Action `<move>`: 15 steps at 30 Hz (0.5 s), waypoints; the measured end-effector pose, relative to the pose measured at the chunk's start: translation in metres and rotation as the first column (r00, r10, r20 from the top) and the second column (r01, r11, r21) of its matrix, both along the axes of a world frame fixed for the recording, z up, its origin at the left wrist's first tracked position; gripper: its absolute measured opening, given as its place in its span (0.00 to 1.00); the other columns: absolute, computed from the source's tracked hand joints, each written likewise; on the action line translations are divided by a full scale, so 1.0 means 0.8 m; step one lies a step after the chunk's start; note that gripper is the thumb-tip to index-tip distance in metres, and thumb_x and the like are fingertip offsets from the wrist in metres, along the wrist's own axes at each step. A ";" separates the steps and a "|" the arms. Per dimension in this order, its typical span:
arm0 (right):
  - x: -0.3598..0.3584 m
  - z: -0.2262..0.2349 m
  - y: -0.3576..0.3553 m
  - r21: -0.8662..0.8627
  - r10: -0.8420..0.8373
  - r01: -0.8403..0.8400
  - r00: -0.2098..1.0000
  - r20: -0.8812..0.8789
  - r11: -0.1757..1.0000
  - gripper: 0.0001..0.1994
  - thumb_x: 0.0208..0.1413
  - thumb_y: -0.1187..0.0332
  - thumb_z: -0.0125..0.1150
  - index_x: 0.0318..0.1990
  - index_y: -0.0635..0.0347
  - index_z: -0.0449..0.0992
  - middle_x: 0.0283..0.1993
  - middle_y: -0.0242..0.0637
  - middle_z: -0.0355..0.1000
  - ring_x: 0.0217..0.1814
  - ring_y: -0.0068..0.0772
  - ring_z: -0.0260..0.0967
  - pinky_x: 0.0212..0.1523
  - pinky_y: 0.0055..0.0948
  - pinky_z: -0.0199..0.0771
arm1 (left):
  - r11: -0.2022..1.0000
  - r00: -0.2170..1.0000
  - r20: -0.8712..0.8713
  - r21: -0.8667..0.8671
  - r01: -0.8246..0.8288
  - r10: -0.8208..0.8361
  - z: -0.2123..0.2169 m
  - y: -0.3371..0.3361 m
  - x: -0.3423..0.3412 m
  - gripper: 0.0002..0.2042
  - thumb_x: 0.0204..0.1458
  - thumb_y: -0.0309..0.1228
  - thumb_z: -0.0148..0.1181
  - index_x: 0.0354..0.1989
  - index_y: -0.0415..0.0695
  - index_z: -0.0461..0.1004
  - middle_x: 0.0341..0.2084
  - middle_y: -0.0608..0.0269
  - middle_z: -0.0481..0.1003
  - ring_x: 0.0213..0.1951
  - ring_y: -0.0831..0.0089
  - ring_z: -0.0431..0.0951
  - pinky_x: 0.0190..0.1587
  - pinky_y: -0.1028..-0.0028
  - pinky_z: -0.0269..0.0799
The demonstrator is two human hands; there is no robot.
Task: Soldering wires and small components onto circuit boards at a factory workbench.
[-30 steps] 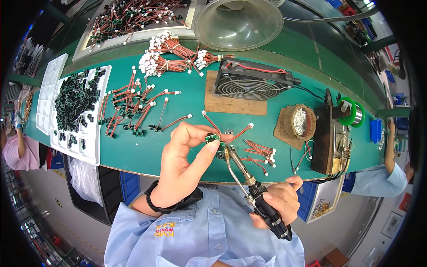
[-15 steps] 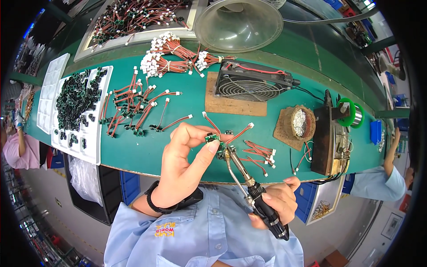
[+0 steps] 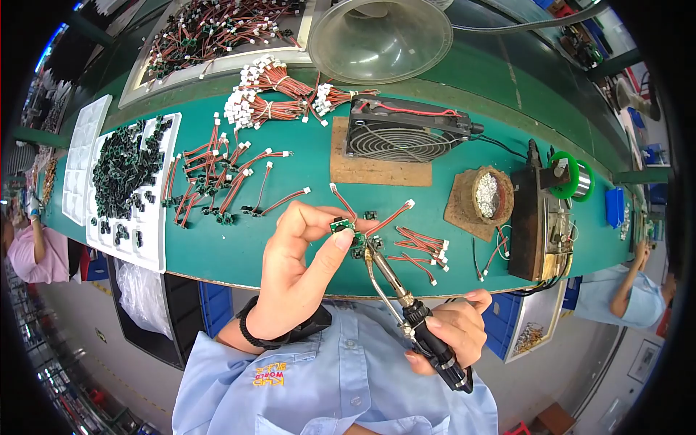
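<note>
Between thumb and fingers, my left hand (image 3: 297, 268) pinches a small green circuit board (image 3: 341, 226). Short red-and-black wires (image 3: 391, 218) with white plugs rise beside it; fingers hide where they join. My right hand (image 3: 457, 333) is wrapped round the black handle of a soldering iron (image 3: 418, 312), which has a thin metal feed tube along its shaft. The iron's tip meets the work just right of my left thumb; the exact contact is too small to make out. A few dark little boards (image 3: 371, 215) lie around the tip. Loose wire leads (image 3: 423, 243) rest to the right.
Left, a white tray (image 3: 170, 156) holds a heap of small boards, beside wired boards (image 3: 210, 170). Bundled leads (image 3: 264, 101) lie behind. A fan (image 3: 406, 138), a round pot (image 3: 493, 197), a soldering unit (image 3: 533, 232) and a green solder spool (image 3: 573, 176) stand beyond and right.
The whole view has shifted slightly. My hands, the board and the iron keep almost the same pose. At the far right, another person's raised arm has come down.
</note>
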State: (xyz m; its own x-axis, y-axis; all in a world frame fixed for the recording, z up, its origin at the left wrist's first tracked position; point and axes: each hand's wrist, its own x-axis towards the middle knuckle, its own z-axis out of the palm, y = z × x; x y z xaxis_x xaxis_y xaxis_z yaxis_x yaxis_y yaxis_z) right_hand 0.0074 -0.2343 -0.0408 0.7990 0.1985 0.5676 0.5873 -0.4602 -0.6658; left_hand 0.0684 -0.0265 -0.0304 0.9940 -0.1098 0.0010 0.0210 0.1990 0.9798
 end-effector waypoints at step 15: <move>-0.013 -0.070 -0.047 0.052 -0.598 0.600 0.800 -0.041 0.798 0.19 0.40 0.72 0.66 0.43 0.61 0.70 0.38 0.43 0.68 0.34 0.33 0.67 0.46 0.35 0.58 | 0.954 0.969 -0.187 -0.279 0.104 -0.161 0.002 0.003 0.005 0.06 0.57 0.29 0.47 0.37 0.39 0.61 0.38 0.48 0.73 0.44 0.67 0.73 0.49 0.69 0.64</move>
